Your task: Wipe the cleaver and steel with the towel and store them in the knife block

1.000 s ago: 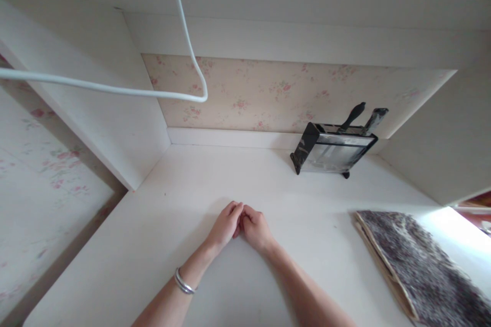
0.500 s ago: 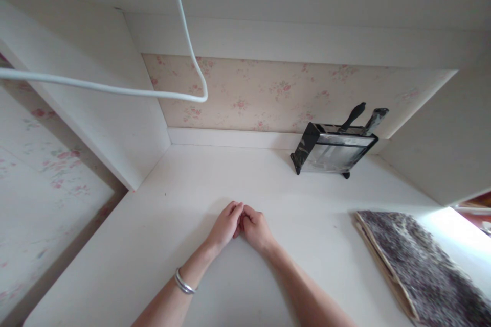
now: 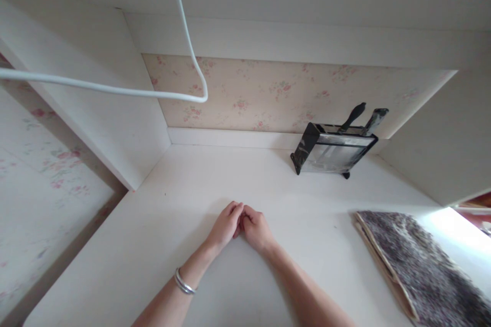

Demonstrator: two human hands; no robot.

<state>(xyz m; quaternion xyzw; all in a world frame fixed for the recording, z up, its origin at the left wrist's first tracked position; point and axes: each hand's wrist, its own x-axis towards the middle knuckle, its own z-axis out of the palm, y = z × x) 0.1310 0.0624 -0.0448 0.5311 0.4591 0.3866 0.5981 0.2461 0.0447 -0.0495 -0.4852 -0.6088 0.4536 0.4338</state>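
My left hand [image 3: 225, 223] and my right hand [image 3: 256, 226] rest together on the white tabletop [image 3: 172, 225], touching at the fingers. Both are closed, with the fingers curled in and the thumbs on top. Nothing shows between them, though the inner fingers are partly hidden. A silver bangle [image 3: 184, 282] circles my left wrist. Farther back on the right stands a black and silver knife block [image 3: 333, 150], apart from my hands. Two handles stick up out of it, a black knife handle [image 3: 353, 116] and a worn-looking one [image 3: 375, 120].
A folded grey-brown shaggy mat [image 3: 418, 260] lies at the right front. White side panels [image 3: 88, 76] and an overhead shelf [image 3: 307, 5] frame the tabletop. A white cable [image 3: 153, 93] hangs across the upper left. Floral wallpaper [image 3: 238, 94] covers the back wall.
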